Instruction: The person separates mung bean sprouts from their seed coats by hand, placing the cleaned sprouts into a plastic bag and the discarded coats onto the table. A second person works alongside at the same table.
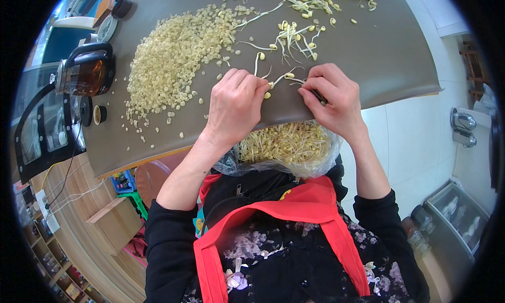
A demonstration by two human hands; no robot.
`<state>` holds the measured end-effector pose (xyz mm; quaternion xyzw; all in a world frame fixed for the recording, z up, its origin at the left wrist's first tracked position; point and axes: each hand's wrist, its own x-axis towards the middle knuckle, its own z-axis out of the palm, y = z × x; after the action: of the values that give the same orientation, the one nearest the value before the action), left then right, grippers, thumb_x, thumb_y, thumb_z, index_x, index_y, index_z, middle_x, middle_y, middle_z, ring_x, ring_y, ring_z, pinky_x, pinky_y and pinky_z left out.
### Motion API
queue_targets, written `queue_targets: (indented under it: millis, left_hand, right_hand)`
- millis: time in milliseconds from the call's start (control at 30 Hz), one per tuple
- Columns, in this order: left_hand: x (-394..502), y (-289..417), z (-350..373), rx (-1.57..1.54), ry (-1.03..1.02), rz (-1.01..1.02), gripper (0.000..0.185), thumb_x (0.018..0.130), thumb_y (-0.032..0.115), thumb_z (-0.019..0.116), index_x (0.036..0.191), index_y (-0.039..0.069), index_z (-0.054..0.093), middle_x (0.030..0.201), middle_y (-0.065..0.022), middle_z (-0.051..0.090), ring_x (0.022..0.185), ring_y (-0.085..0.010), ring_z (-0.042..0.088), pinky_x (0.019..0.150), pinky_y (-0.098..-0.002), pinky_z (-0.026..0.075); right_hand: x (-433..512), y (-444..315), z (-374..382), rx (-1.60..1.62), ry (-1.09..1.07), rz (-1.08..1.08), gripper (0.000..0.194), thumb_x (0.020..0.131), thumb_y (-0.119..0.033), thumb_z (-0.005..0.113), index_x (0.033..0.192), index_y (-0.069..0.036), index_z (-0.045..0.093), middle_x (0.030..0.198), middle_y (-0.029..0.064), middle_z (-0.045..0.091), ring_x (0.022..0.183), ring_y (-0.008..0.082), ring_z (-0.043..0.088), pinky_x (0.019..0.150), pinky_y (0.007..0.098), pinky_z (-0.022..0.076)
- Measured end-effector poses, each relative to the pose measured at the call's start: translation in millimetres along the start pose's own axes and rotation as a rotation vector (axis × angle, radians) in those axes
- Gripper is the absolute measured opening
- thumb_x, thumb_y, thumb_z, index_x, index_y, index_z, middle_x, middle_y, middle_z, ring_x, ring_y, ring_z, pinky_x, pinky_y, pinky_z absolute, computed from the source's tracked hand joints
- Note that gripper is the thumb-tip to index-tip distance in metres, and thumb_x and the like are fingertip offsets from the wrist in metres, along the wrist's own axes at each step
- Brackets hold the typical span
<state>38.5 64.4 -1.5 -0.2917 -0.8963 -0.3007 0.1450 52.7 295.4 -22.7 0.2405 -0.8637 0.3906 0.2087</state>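
Note:
My left hand [238, 101] pinches a bean sprout [277, 80] between thumb and forefinger, just over the table's near edge. To its right, my right hand [331, 96] has its fingers closed on thin sprout roots; a small dark thing shows under its fingers and I cannot tell what it is. Beyond both hands lie a loose group of yellow-headed bean sprouts [294, 36] and a second group [309, 1] farther off. A wide heap of pale bean hulls [169, 56] spreads to the left. Below my hands, a clear plastic bag [315, 169] holds many bean sprouts [284, 143].
A brown-covered table [378, 58] spans the view. At its left stand a glass teapot [88, 72] with dark tea, a small cup [99, 115] and a white dish [107, 28]. A power strip [47, 211] with cables and a cardboard box [115, 225] are at lower left.

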Motion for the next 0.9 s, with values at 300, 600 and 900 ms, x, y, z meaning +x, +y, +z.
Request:
queue_targets:
  millis: [300, 600, 900]
  left_hand:
    - [-1, 0, -12, -0.308, 0.049, -0.409, 0.006, 0.083, -0.003, 0.073, 0.088, -0.001, 0.072, 0.080, -0.0059, 0.068, 0.066, -0.0115, 0.065, 0.058, -0.0269, 0.051]
    - [-1, -24, -35, -0.667, -0.027, -0.673, 0.018, 0.094, 0.006, 0.069, 0.108, -0.002, 0.077, 0.073, -0.0004, 0.068, 0.063, -0.0046, 0.061, 0.056, -0.0202, 0.048]
    - [4, -32, -53, 0.192, 0.167, -0.253, 0.020, 0.086, 0.000, 0.070, 0.102, 0.010, 0.077, 0.083, -0.0101, 0.067, 0.078, -0.0277, 0.066, 0.072, -0.0397, 0.055]
  right_hand:
    - [0, -1, -1, 0.000, -0.008, 0.014, 0.013, 0.073, -0.002, 0.074, 0.079, -0.006, 0.064, 0.090, 0.0049, 0.063, 0.081, 0.0249, 0.065, 0.063, 0.0366, 0.0534]
    - [0, -2, 0, -0.006, -0.016, 0.028, 0.013, 0.074, -0.002, 0.076, 0.080, -0.006, 0.066, 0.091, 0.0049, 0.064, 0.082, 0.0247, 0.066, 0.064, 0.0360, 0.0539]
    - [1, -2, 1, 0.003, -0.002, 0.032, 0.014, 0.074, -0.002, 0.077, 0.081, -0.006, 0.066, 0.091, 0.0050, 0.065, 0.082, 0.0248, 0.066, 0.063, 0.0361, 0.0538]
